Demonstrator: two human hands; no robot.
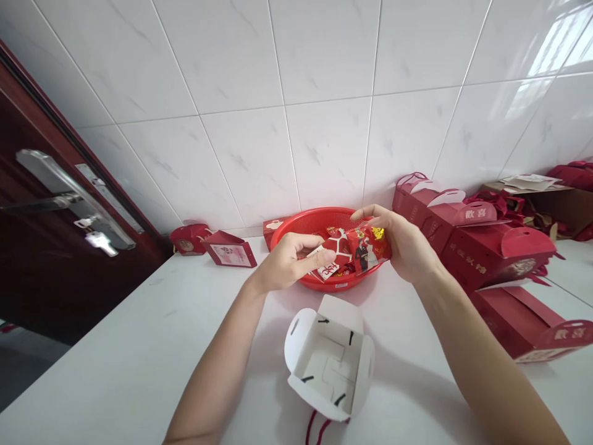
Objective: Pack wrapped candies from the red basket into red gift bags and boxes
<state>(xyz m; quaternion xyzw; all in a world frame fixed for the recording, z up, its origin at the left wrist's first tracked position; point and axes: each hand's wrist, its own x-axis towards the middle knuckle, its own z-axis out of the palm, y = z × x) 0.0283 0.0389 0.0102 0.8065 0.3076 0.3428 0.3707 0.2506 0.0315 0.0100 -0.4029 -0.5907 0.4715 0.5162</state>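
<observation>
Above a red plastic basket (315,216), my left hand (290,262) pinches a red-and-white printed packet (331,254) between thumb and fingers. My right hand (405,241) grips a shiny red snack packet (368,247) with yellow print and a dark figure on it. The two packets overlap in front of me. More red packets lie in the basket, partly hidden by my hands. Nearer to me stands an open gift box (333,361), white inside, with its flaps up and nothing in it. A dark red cord (312,429) hangs from its near side.
Several red gift boxes (475,247) stand on the right of the white table (152,346). Behind them is a cardboard box (556,201) with red items. Small red boxes (230,250) sit at the back left. A tiled wall (328,148) and a door (55,247) bound the table.
</observation>
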